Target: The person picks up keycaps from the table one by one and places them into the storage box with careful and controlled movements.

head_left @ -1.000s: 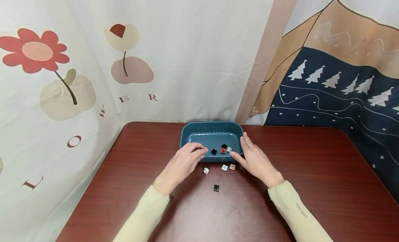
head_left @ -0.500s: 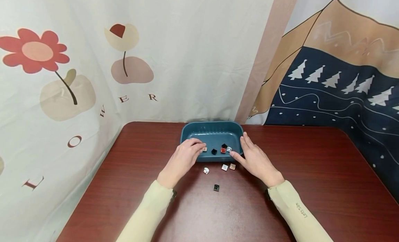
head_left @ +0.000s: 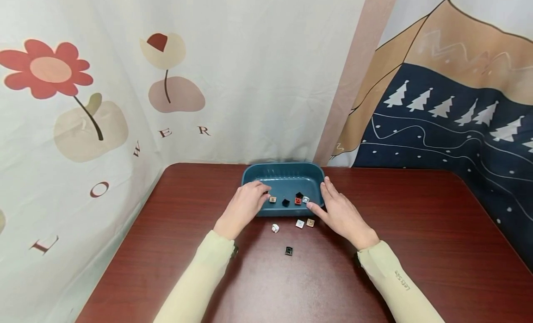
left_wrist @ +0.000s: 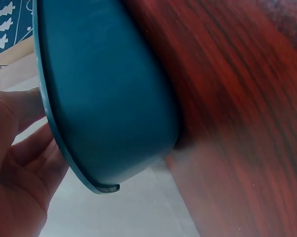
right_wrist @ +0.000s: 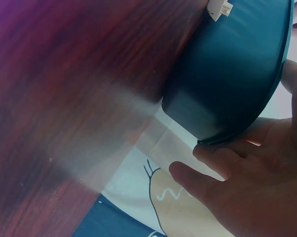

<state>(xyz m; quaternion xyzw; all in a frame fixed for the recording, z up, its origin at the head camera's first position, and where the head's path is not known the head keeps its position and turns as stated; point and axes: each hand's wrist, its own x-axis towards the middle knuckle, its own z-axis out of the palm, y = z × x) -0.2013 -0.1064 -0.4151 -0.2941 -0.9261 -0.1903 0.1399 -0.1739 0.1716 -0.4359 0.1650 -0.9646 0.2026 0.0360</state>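
Observation:
A dark teal tray (head_left: 283,213) stands at the back of the table, with several small keycaps in it. Among these are a beige keycap (head_left: 272,200), a red keycap (head_left: 298,201) and a white keycap (head_left: 306,200). My left hand (head_left: 245,203) reaches over the tray's left front rim, its loosely bent fingers just left of the beige keycap, with nothing seen between them. The right hand (head_left: 343,216) rests against the tray's right end. Its straight fingers lie along the outer wall and its thumb is at the front rim.
On the table before the tray lie another white keycap (head_left: 300,224), a second beige keycap (head_left: 310,223) and a white piece (head_left: 275,228). A black keycap (head_left: 289,251) sits nearer the front. Behind the tray hangs a printed curtain (head_left: 266,82).
The left hand has drawn slightly left inside the tray, leaving the beige keycap in full view on the tray floor. My right hand stays put.

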